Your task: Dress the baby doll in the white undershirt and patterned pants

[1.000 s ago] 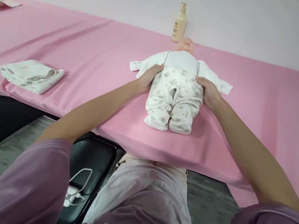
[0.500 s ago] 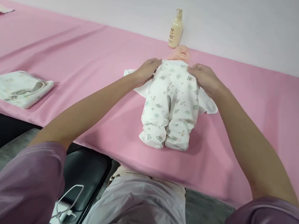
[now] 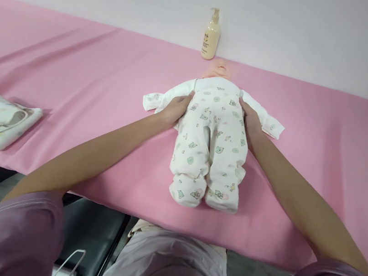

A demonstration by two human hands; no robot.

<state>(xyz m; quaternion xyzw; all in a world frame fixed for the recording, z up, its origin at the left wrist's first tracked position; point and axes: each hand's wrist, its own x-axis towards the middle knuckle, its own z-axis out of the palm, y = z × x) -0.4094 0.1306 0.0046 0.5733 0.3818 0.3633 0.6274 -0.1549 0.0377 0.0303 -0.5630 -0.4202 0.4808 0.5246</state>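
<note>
A baby doll (image 3: 221, 69) lies on its back on the pink-covered table, its head toward the wall and legs toward me. It wears a white long-sleeved top (image 3: 254, 103) with both sleeves spread outward. Over its body are white high-waisted baby pants (image 3: 211, 128) printed with small animals. My left hand (image 3: 176, 110) grips the pants at the side of the torso, thumb on top and fingertips hidden beneath. On the opposite side my right hand (image 3: 251, 123) holds the pants likewise, its fingers mostly hidden.
A cream pump bottle (image 3: 211, 36) stands by the wall behind the doll's head. Folded printed cloth (image 3: 1, 122) lies at the left on the pink table cover (image 3: 117, 72). Below the table edge is a black chair (image 3: 92, 230) with a white device and cable.
Both hands have moved down from the top of the pants to the sides of the torso. The doll's sleeves now show more fully. My view has shifted slightly.
</note>
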